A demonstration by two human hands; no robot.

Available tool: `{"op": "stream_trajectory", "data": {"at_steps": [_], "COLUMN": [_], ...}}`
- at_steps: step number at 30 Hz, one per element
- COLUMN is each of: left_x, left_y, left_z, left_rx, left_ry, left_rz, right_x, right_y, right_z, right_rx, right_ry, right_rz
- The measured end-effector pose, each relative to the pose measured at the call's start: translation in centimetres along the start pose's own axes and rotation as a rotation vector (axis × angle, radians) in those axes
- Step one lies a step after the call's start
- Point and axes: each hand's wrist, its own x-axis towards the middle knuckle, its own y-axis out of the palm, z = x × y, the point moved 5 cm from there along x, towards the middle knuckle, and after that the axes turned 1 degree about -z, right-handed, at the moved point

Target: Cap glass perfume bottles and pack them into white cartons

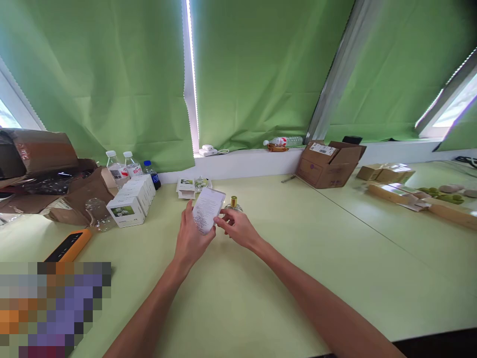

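Note:
In my left hand (190, 239) is a small white box (209, 209), tilted, with fine print on the side facing me. The thumb and fingers wrap round its lower left part. My right hand (238, 227) is closed at the box's right edge, thumb and forefinger pinching there. Just behind the right hand stands a glass bottle with a gold cap (234, 201), its body mostly hidden by the fingers. Beyond the box lie an opened white carton (186, 188) and a clear round item (201, 183).
A row of white boxes (130, 201) stands left, near plastic bottles (118, 169), an open cardboard box (80, 191) and an orange-black case (70, 245). Back right is another cardboard box (324, 164). Flat cartons (395, 194) lie far right. Green blinds (261, 74) hang behind the table.

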Motion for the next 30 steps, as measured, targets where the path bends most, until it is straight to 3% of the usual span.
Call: {"op": "stream_trajectory", "data": {"at_steps": [4,10,17,30], "left_x": [-0.2,0.2,0.5,0.6], "left_y": [0.3,0.2,-0.3,-1.3], "left_z": [-0.5,0.3,0.2,-0.7], "left_rx": [-0.058,-0.203,-0.216,-0.086], "left_ry": [0.123,0.013,0.019,0.165], "left_rz": [0.019,0.047,-0.004,-0.054], "right_x": [0.1,0.2,0.4,-0.2], "right_y": [-0.2,-0.5,-0.5,-1.2], "right_z": [-0.1,-0.7,-0.5,0.8], "right_rx": [0.09,0.089,-0.02,-0.026], "right_ry": [-0.015,-0.04,-0.15,-0.188], "right_rz": [-0.059,-0.085,-0.071,-0.175]}}
